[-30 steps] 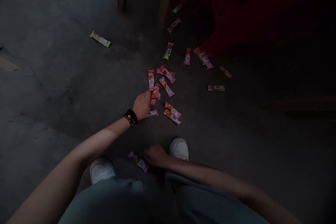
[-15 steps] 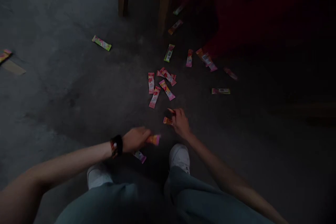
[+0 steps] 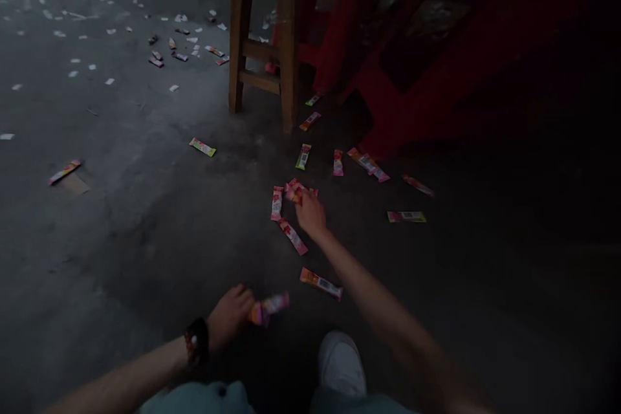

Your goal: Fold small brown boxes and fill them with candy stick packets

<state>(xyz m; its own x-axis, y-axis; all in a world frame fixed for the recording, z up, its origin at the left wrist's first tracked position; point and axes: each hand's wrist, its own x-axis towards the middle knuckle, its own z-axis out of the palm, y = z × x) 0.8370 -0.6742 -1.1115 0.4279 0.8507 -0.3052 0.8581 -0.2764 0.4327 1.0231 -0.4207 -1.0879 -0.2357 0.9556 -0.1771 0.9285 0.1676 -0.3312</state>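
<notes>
My left hand (image 3: pixel 231 315), with a dark band on its wrist, is closed around orange and pink stick packets (image 3: pixel 270 308) just above the floor. The packets are blurred, and I cannot tell exactly how many there are. My right hand (image 3: pixel 311 212) reaches forward, its fingers pinching an orange-pink stick packet (image 3: pixel 293 194) over red packets (image 3: pixel 297 184) that it partly hides. Beside it lie an upright pink packet (image 3: pixel 276 203) and a slanted pink packet (image 3: pixel 293 237), close together. An orange packet (image 3: pixel 321 283) rests between my two arms.
Several more packets lie ahead, including a green-ended one (image 3: pixel 202 147) and another (image 3: pixel 406 217). A wooden stool (image 3: pixel 287 45) and red plastic furniture (image 3: pixel 412 110) stand beyond. White scraps litter the concrete floor (image 3: pixel 145 220). My shoe (image 3: pixel 341 362) is below.
The view has tilted up. My right hand has moved forward from the orange packet to the red and pink group, where one pink packet now slants differently. My left hand still holds packets.
</notes>
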